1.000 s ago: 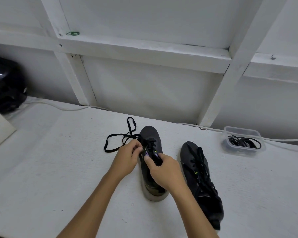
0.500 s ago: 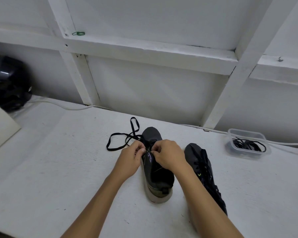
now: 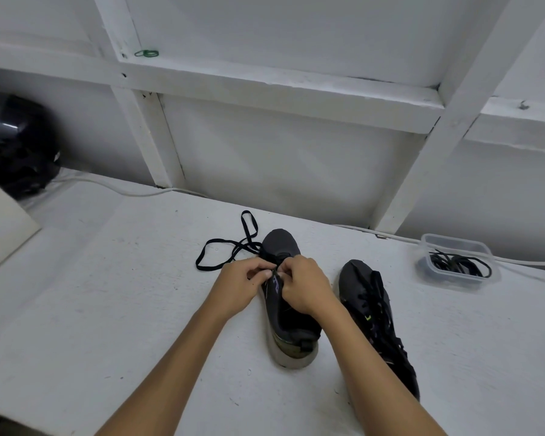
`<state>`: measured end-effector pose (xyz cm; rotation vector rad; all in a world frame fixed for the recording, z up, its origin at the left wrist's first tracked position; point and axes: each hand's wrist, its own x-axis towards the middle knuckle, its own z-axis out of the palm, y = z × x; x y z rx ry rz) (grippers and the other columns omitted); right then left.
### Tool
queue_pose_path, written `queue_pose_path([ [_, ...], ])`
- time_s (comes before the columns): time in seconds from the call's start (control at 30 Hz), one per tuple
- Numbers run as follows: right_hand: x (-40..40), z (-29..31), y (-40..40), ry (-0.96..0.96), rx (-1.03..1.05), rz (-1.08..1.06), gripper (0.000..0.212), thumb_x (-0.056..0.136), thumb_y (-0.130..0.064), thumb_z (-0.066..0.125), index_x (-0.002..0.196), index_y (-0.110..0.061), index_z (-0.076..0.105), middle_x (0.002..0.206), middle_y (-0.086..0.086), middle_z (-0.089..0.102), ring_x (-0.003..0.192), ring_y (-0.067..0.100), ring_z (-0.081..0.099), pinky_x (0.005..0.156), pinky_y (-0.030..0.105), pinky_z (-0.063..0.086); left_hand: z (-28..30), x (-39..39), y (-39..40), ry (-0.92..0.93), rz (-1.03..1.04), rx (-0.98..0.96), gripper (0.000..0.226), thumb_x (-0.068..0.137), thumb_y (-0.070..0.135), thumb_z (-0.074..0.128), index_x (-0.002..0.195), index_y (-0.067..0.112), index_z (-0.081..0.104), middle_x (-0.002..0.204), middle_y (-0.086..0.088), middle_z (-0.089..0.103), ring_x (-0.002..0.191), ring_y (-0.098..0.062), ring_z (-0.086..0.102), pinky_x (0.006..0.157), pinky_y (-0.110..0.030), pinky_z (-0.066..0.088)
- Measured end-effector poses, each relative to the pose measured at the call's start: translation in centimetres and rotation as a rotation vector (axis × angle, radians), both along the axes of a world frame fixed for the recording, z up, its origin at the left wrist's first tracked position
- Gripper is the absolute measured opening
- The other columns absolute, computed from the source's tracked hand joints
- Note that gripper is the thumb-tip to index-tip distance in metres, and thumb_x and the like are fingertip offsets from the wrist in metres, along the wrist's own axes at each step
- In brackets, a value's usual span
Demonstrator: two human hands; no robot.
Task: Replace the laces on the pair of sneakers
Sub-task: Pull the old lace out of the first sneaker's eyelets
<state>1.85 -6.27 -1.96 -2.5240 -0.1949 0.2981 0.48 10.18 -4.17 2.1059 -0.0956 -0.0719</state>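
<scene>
Head view: I am seeing both hands meeting over the left sneaker (image 3: 291, 313). Left hand (image 3: 238, 286) and right hand (image 3: 306, 287) are pinching its black lace (image 3: 230, 247) near the eyelets, slack looping leftward on the white table (image 3: 107, 309). Second sneaker (image 3: 375, 316) is lying just right. Clear container (image 3: 458, 262) is holding black laces beside the white panelled wall (image 3: 280, 158).

Two shoes (image 3: 291, 322) (image 3: 375, 313) are set side by side on the table (image 3: 107, 309); a tub (image 3: 456, 262) of laces (image 3: 458, 265) is placed right, a helmet (image 3: 16, 146) far left.
</scene>
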Motion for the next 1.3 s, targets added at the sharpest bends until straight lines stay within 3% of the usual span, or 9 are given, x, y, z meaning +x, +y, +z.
queue_pose_path([
  [0.43, -0.2, -0.7, 0.4, -0.052, -0.029, 0.007, 0.004, 0.093, -0.02, 0.057, 0.091, -0.022, 0.06, 0.092, -0.002, 0.056, 0.091, 0.022, 0.052, 0.07, 0.031, 0.042, 0.0, 0.5, 0.3, 0.025, -0.01, -0.012, 0.018, 0.091, 0.016, 0.072, 0.102, 0.029, 0.077, 0.09, 0.021, 0.073, 0.089, 0.009, 0.066, 0.075, -0.002, 0.043],
  [0.6, 0.2, -0.7, 0.0, 0.089, 0.136, -0.097, 0.016, 0.093, -0.015, 0.056, 0.081, -0.024, 0.06, 0.085, -0.007, 0.063, 0.081, 0.019, 0.06, 0.07, 0.029, 0.047, 0.5, 0.9, 0.6, 0.027, -0.052, 0.095, 0.016, 0.092, 0.02, 0.07, 0.105, 0.028, 0.078, 0.094, 0.019, 0.074, 0.088, 0.01, 0.064, 0.075, -0.002, 0.042],
  [0.7, 0.4, -0.4, -0.1, 0.108, 0.103, -0.075, 0.02, 0.09, -0.013, 0.057, 0.077, -0.028, 0.058, 0.082, -0.01, 0.062, 0.078, 0.015, 0.06, 0.064, 0.025, 0.044, 0.4, 0.7, 0.5, 0.033, -0.042, 0.066, 0.017, 0.092, 0.018, 0.071, 0.105, 0.026, 0.078, 0.094, 0.017, 0.074, 0.088, 0.009, 0.065, 0.075, -0.001, 0.042],
  [0.87, 0.0, -0.8, 0.1, 0.013, 0.033, -0.033, 0.007, 0.092, -0.019, 0.059, 0.088, -0.023, 0.063, 0.09, -0.001, 0.066, 0.079, 0.02, 0.059, 0.063, 0.027, 0.042, 0.1, 0.5, 0.2, 0.031, -0.026, 0.048, 0.017, 0.091, 0.016, 0.072, 0.104, 0.023, 0.078, 0.092, 0.019, 0.072, 0.087, 0.012, 0.064, 0.073, 0.0, 0.041],
  [1.07, -0.7, -1.2, 0.6, -0.152, -0.002, 0.006, 0.01, 0.096, -0.021, 0.054, 0.092, -0.015, 0.06, 0.096, 0.003, 0.062, 0.092, 0.023, 0.053, 0.073, 0.038, 0.049, 0.0, 0.1, 0.2, 0.039, -0.021, 0.015, 0.017, 0.093, 0.014, 0.07, 0.104, 0.023, 0.077, 0.093, 0.017, 0.074, 0.088, 0.009, 0.066, 0.073, 0.0, 0.041],
  [1.3, -0.1, -1.2, 0.2, -0.032, 0.146, -0.044, 0.012, 0.097, -0.02, 0.06, 0.099, -0.018, 0.072, 0.1, 0.0, 0.069, 0.09, 0.016, 0.059, 0.08, 0.028, 0.046, 0.4, -0.1, 0.3, 0.025, 0.009, 0.042, 0.014, 0.095, 0.019, 0.067, 0.089, 0.031, 0.072, 0.087, 0.026, 0.071, 0.086, 0.007, 0.066, 0.076, -0.005, 0.047],
])
